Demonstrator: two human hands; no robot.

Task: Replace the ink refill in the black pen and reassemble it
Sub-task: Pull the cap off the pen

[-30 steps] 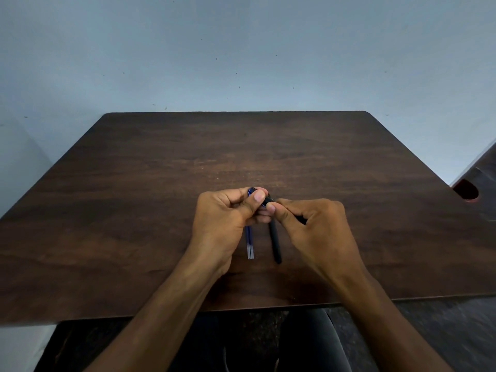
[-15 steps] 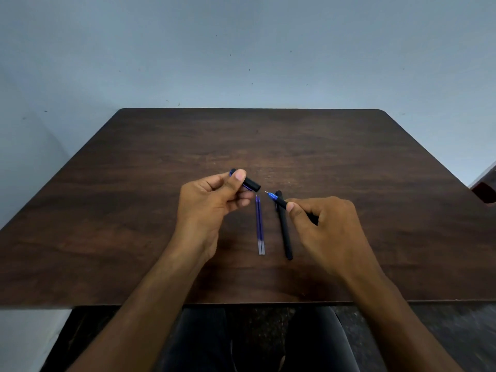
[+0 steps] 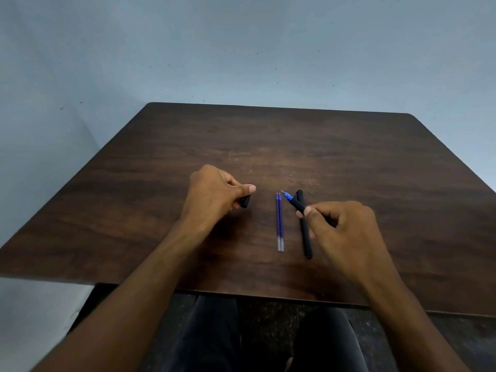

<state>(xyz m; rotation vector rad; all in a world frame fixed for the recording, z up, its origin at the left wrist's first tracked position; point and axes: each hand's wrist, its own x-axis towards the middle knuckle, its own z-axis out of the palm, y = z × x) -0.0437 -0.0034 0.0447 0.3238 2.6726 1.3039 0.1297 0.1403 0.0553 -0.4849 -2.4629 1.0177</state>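
My right hand [image 3: 341, 232] pinches an uncapped black pen [image 3: 295, 204] whose blue tip points up and to the left, just above the table. My left hand [image 3: 214, 194] holds the pen's black cap [image 3: 245, 202] low over the table, well to the left. Two blue ink refills [image 3: 280, 224] lie side by side on the table between my hands. A second black pen [image 3: 304, 232] lies flat just right of the refills, partly under my right fingers.
The dark wooden table [image 3: 268, 146] stands against a pale blue wall. Its near edge crosses above my dark-trousered legs [image 3: 241, 339].
The cap has come off the pen. My left hand has carried it away to the left and down toward the table. The right hand keeps the pen near the refills.
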